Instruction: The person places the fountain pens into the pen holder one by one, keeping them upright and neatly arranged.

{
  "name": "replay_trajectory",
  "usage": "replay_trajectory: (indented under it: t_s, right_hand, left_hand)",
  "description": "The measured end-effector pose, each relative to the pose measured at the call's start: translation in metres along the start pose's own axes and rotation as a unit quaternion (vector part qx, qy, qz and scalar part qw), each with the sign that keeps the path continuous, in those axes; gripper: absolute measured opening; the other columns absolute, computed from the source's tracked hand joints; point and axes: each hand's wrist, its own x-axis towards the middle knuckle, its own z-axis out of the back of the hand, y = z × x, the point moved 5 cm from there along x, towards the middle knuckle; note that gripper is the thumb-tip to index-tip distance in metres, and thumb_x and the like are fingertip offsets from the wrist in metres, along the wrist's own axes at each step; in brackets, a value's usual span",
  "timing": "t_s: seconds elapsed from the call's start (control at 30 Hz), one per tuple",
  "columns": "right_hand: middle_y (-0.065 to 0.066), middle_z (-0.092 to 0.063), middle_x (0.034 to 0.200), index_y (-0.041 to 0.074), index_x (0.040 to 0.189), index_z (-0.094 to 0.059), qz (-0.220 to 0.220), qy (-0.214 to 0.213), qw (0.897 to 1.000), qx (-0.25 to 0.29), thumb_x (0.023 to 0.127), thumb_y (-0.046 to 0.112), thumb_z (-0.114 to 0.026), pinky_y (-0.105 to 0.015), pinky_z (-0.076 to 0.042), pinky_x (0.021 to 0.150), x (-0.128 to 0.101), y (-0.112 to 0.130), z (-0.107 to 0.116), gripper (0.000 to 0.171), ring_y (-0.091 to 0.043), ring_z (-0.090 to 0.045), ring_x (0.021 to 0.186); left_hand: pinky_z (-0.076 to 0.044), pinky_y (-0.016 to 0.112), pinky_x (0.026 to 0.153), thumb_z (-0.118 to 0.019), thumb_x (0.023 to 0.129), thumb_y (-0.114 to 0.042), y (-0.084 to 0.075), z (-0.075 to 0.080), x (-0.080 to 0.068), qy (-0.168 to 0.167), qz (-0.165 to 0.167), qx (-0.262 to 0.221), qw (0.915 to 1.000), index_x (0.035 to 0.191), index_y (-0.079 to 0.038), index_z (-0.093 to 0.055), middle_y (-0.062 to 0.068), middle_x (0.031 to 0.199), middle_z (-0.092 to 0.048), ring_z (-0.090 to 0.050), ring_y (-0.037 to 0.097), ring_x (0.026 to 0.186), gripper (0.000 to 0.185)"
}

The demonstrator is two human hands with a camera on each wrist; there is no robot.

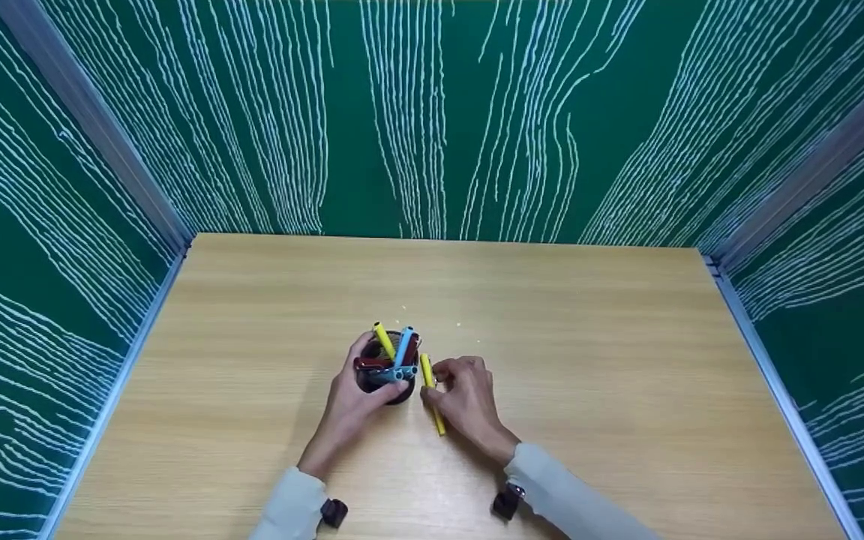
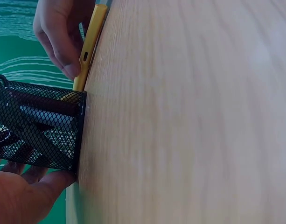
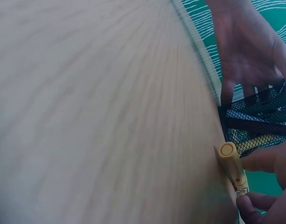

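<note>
A black mesh pen cup (image 1: 400,398) stands upright on the table, and my left hand (image 1: 351,399) holds it round its side, thumb at the near face. Inside it are a yellow pen (image 1: 382,337), a light blue pen (image 1: 404,346), dark red pens (image 1: 372,363) and several others. Just right of the cup, my right hand (image 1: 471,395) pinches another yellow pen (image 1: 440,426) between thumb and fingers. That yellow pen (image 2: 92,35) lies along the tabletop in the left wrist view. In the right wrist view, its end (image 3: 228,150) faces the camera, and a metal clip shows near the fingertips.
The wooden table (image 1: 589,360) extends around both hands. Green walls (image 1: 469,150) with white wavy lines enclose it at the back and sides, with grey metal strips (image 1: 784,397) along the edges. Tiny pale specks (image 1: 458,325) lie beyond the cup.
</note>
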Motion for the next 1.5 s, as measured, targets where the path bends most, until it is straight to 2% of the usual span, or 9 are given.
replay_trajectory:
  t_s: [0.17, 0.33, 0.6, 0.83, 1.1, 1.27, 1.5]
  right_hand:
    - [0.005, -0.070, 0.086, 0.010, 0.100, -0.083, -0.001, -0.002, 1.000, -0.018, 0.078, 0.021, -0.095, -0.046, -0.040, 0.094, 0.003, 0.000, 0.000, 0.027, -0.024, -0.057, 0.102]
    - [0.006, -0.069, 0.083, 0.011, 0.095, -0.082, 0.007, -0.001, 1.000, -0.019, 0.078, 0.016, -0.094, -0.047, -0.041, 0.095, 0.003, -0.001, 0.004, 0.021, -0.023, -0.057, 0.101]
    - [0.004, -0.066, 0.084, 0.011, 0.093, -0.081, 0.009, 0.019, 1.000, 0.007, 0.081, 0.008, -0.088, -0.039, -0.043, 0.085, -0.001, -0.005, 0.014, 0.014, -0.020, -0.053, 0.096]
    - [0.004, -0.066, 0.080, 0.009, 0.091, -0.082, 0.003, 0.004, 0.999, 0.035, 0.080, 0.001, -0.085, -0.036, -0.041, 0.083, -0.006, -0.011, 0.031, 0.014, -0.018, -0.053, 0.087]
    - [-0.004, -0.071, 0.101, 0.009, 0.101, -0.082, -0.067, 0.009, 0.992, 0.105, 0.086, 0.005, -0.086, -0.044, -0.050, 0.093, -0.015, -0.018, 0.056, 0.016, -0.023, -0.061, 0.100]
    - [-0.006, -0.071, 0.103, 0.009, 0.101, -0.081, -0.075, -0.002, 0.990, 0.122, 0.088, 0.003, -0.087, -0.051, -0.057, 0.095, -0.018, -0.017, 0.072, 0.016, -0.029, -0.067, 0.103]
    - [0.001, -0.077, 0.099, 0.011, 0.100, -0.082, -0.056, -0.018, 0.991, 0.122, 0.088, 0.004, -0.087, -0.046, -0.049, 0.099, -0.017, -0.011, 0.090, 0.015, -0.023, -0.063, 0.107]
  left_hand:
    - [-0.037, 0.062, 0.122, -0.095, 0.087, -0.035, -0.002, -0.001, 0.000, 0.001, -0.004, 0.001, 1.0000, 0.167, -0.029, -0.043, 0.011, 0.158, -0.060, -0.060, 0.034, 0.138, 0.096]
    - [-0.036, 0.062, 0.123, -0.095, 0.087, -0.034, -0.005, -0.002, 0.000, 0.005, -0.011, -0.005, 0.9999, 0.168, -0.028, -0.042, 0.010, 0.159, -0.059, -0.058, 0.033, 0.140, 0.096]
    - [-0.034, 0.060, 0.125, -0.095, 0.086, -0.037, -0.006, -0.003, -0.001, 0.008, -0.005, 0.001, 1.0000, 0.168, -0.032, -0.041, 0.005, 0.162, -0.056, -0.056, 0.032, 0.144, 0.098]
    - [-0.034, 0.062, 0.124, -0.095, 0.086, -0.037, -0.005, -0.004, 0.000, 0.003, -0.004, 0.008, 1.0000, 0.168, -0.030, -0.042, 0.009, 0.162, -0.057, -0.056, 0.035, 0.144, 0.097]
    - [-0.036, 0.062, 0.122, -0.095, 0.087, -0.032, -0.004, -0.002, -0.001, 0.005, -0.014, -0.008, 0.9999, 0.166, -0.030, -0.044, 0.010, 0.158, -0.059, -0.058, 0.035, 0.141, 0.095]
    - [-0.037, 0.062, 0.122, -0.094, 0.087, -0.031, -0.002, -0.001, -0.002, 0.005, -0.011, -0.010, 0.9999, 0.167, -0.030, -0.043, 0.011, 0.159, -0.059, -0.059, 0.034, 0.140, 0.094]
    - [-0.038, 0.061, 0.122, -0.095, 0.087, -0.030, -0.001, -0.002, -0.002, 0.005, -0.007, -0.016, 0.9998, 0.167, -0.029, -0.043, 0.012, 0.160, -0.058, -0.058, 0.035, 0.141, 0.095]
